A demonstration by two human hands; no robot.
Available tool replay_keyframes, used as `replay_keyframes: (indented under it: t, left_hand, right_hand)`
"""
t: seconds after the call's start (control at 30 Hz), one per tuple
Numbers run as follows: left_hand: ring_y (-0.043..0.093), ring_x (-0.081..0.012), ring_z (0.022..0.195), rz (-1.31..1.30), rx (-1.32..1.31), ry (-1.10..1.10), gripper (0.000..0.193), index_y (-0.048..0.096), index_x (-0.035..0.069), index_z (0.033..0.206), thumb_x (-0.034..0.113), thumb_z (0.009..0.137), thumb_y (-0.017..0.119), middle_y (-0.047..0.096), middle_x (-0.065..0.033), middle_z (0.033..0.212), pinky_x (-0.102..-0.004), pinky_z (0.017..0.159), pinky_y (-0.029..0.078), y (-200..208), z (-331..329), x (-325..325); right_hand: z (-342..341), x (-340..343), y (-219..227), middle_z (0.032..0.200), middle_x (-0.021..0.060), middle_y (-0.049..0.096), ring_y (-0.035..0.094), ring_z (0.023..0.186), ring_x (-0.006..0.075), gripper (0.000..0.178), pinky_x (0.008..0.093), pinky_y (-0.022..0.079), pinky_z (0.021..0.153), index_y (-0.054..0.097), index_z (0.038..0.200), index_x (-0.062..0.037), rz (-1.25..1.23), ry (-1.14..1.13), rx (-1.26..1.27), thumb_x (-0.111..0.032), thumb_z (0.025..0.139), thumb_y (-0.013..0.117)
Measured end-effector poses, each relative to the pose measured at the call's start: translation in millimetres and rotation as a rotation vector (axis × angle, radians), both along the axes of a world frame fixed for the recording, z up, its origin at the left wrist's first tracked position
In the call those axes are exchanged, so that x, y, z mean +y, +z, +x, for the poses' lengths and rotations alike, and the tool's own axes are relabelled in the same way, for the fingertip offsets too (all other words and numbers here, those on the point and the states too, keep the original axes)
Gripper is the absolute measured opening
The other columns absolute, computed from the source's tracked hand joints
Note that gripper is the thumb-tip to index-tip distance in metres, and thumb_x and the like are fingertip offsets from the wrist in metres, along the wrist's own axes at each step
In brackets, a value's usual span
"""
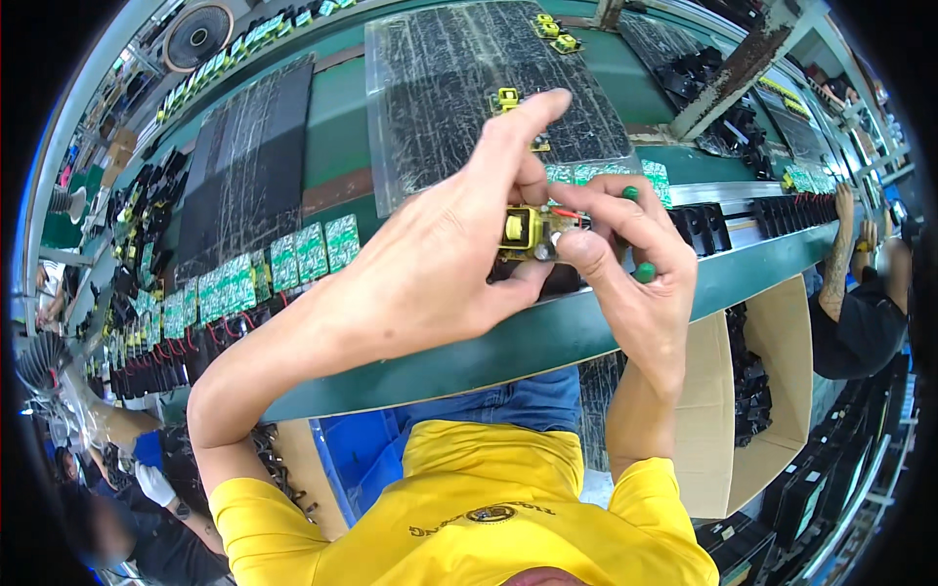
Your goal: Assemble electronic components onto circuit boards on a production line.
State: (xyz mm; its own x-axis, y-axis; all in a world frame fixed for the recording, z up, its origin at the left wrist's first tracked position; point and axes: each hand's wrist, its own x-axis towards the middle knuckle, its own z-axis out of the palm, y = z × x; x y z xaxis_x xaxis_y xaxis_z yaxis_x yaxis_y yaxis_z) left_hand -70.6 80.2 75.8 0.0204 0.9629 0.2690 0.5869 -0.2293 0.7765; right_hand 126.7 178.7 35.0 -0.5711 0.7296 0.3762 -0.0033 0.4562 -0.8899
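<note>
One yellow-wrapped transformer (521, 230) on a small board assy is held up between both hands, just above the near edge of the green bench (508, 356). The part is boxy, yellow tape round the core w/ a darker centre, and thin red wires (567, 213) run off its right side. Metal bits are seen beneath it; detail is too small to tell.

The left hand (440, 254) is brought in from lower left, forearm angled up and to the right, wrist bent. Its fingers are closed on the part: thumb under, index stretched out over the top, the rest curled behind. The right hand (630, 259) is raised from below, forearm near vertical. Its fingers are pinched shut on the right end of the assy by the red wires; two green nubs (644, 272) are seen at its knuckles, nature unclear.

On the bench, approx. three more yellow transformers (507, 98) are laid on a clear plastic sheet (469, 88) beyond the hands. A row of green circuit boards (313, 252) is lined up to the left, count not clear, w/ black housings (147, 371) by them. A cardboard box (772, 391) w/ black parts is placed below the bench, right. Another person's arm (842, 254) is rested on the bench far right.
</note>
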Motion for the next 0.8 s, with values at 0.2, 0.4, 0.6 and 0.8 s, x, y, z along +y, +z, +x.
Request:
replay_keyframes:
  t: [0.2,0.4,0.6,0.8]
  left_hand:
    - [0.069,-0.0238,0.097,0.125,0.171,-0.033,0.096,0.031,0.007,0.172,0.002,0.090,0.080,0.069,-0.0122,0.124,-0.0313,0.087,0.059,2.5,10.4,-28.1]
    - [0.067,-0.0252,0.084,-0.071,0.099,-0.135,0.062,0.056,0.002,0.149,0.003,0.092,0.079,0.073,-0.0124,0.110,-0.0343,0.074,0.057,14.9,14.4,-45.8]
    - [0.065,-0.0201,0.079,0.112,-0.170,-0.132,0.017,0.070,0.000,0.113,0.001,0.097,0.074,0.075,-0.0100,0.102,-0.0314,0.071,0.053,-7.9,11.2,-40.6]
    - [0.066,-0.0188,0.088,0.000,-0.173,0.082,0.008,0.072,-0.001,0.106,-0.001,0.098,0.073,0.075,-0.0076,0.101,-0.0298,0.085,0.053,-13.6,10.3,-39.9]
  right_hand:
    - [-4.8,-13.2,-3.4,0.117,0.0071,0.065,0.056,0.089,0.0139,0.026,0.0264,0.045,0.075,0.089,0.110,-0.0062,-0.022,0.077,0.260,-0.009,0.085,0.093]
    - [-3.9,-19.1,-13.9,0.109,0.0058,0.062,0.054,0.086,0.0140,0.023,0.0277,0.045,0.073,0.088,0.098,-0.0094,0.275,0.102,0.423,-0.007,0.078,0.098]
    - [-3.4,-40.7,-33.4,0.105,0.0049,0.062,0.055,0.085,0.0175,0.020,0.0311,0.047,0.075,0.087,0.096,-0.0112,-0.160,0.110,0.514,-0.009,0.079,0.097]
    - [1.4,-45.1,-32.1,0.111,0.0079,0.064,0.057,0.089,0.0174,0.024,0.0312,0.050,0.079,0.087,0.105,-0.0109,0.480,-0.238,0.048,-0.018,0.083,0.097]
